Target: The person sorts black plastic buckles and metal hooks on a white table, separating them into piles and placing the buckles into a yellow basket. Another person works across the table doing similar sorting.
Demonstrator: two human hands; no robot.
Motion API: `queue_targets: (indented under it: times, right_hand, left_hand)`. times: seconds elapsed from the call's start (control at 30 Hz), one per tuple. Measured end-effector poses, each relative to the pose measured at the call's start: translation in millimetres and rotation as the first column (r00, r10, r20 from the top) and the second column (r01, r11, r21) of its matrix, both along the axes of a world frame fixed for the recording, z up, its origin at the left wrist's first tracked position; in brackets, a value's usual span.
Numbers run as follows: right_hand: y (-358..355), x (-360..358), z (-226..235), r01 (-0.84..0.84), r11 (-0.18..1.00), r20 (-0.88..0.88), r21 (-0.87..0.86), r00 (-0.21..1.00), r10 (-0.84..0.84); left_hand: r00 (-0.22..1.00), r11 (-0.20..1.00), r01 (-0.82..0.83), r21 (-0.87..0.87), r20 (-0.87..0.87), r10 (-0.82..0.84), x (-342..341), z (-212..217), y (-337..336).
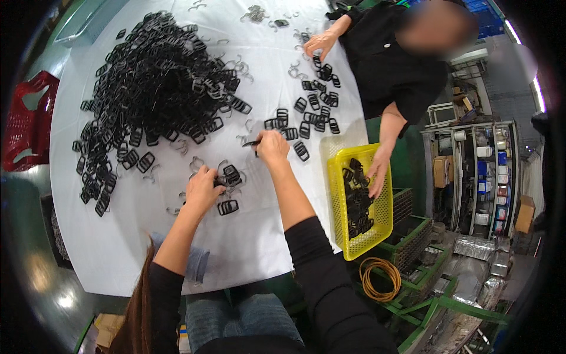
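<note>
My left hand (202,192) is low over the white table, its fingers closed on a small black buckle-like piece (219,181) that they partly hide. Right beside it lie more black frame-shaped pieces (227,207) and thin silvery curved bits (197,162). Farther right, my right hand (273,147) pinches another dark piece (252,143), seen edge-on, just above the cloth. A loose group of black buckle-like pieces (301,151) lies to the right of that hand. Beyond my hands, to the left, rises a large heap of the same black pieces (159,76).
Across the right edge of the white table (247,248), a co-worker in black (389,59) has one hand (321,44) on loose pieces and the other (380,171) at a yellow basket (338,200) holding black pieces. A red crate (20,133) stands left; a blue cloth (197,264) lies near me.
</note>
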State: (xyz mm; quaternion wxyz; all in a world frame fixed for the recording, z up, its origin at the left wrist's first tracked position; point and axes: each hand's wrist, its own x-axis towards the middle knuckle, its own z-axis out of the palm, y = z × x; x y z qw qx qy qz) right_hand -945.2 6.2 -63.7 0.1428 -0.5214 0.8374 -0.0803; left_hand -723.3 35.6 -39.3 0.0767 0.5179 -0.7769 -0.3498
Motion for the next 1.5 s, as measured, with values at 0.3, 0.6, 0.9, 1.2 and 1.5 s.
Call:
queue_targets:
  times: [0.3, 0.6, 0.9, 1.2, 1.5]
  right_hand:
    - [103.1, -39.1, 33.2, 0.284, 0.957, 0.851, 0.06, 0.487, -0.198]
    - [249.1, -114.8, 105.3, 0.701, 0.702, 0.512, -0.129, 0.653, -0.558]
    - [290.8, -158.0, 77.2, 0.646, 0.759, 0.148, 0.087, 0.745, -0.651]
    - [293.2, -100.3, 83.7, 0.544, 0.751, 0.199, -0.375, 0.838, -0.508]
    - [268.6, -38.0, 71.1, 0.518, 0.712, 0.216, -0.474, 0.852, -0.477]
  left_hand:
    - [0.91, 0.815, -0.077, 0.575, -0.293, 0.293, 11.9, 2.8, -12.2]
    - [0.864, 0.54, 0.139, 0.83, -0.368, 0.344, -108.5, 33.0, 22.8]
    - [0.876, 0.534, 0.189, 0.824, -0.387, 0.287, -183.5, 54.9, 58.9]
    - [0.87, 0.663, 0.245, 0.707, -0.462, 0.171, -256.7, 52.5, 94.5]
    - [0.807, 0.993, -0.031, 0.114, -0.583, 0.092, -221.4, 45.5, 104.7]
